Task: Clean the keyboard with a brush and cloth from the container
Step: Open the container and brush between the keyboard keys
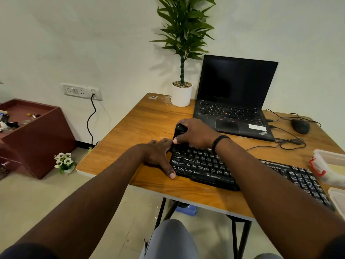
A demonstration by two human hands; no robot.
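The right hand [196, 133] grips a black brush [180, 130], fingers and thumb curled round its body, at the upper-left corner of the keyboard [214, 165]. The brush stands roughly upright, its top toward 12 o'clock; its bristle end is hidden behind the hand. The left hand [158, 156] lies flat with fingers spread, pressing on the counter [130, 128] and touching the keyboard's left edge, thumb along the front corner.

The keyboard is black and lies flat. Its long axis runs from about 10 o'clock to 4 o'clock, with the left end near the hands and the right end toward the counter's front-right corner.

At 3 o'clock from the keyboard sits a clear container [328, 165] with a red latch. At 12 o'clock stands an open black laptop [235, 101], screen dark. A black mouse [300, 126] lies at 2 o'clock, cables beside it. A potted plant [182, 90] stands at 11 o'clock.

The counter has a wood-grain top. Behind it is a pale wall with a socket panel [82, 91]; at 9 o'clock, a maroon cabinet [37, 139] and small white flowers [64, 161] stand on the floor.
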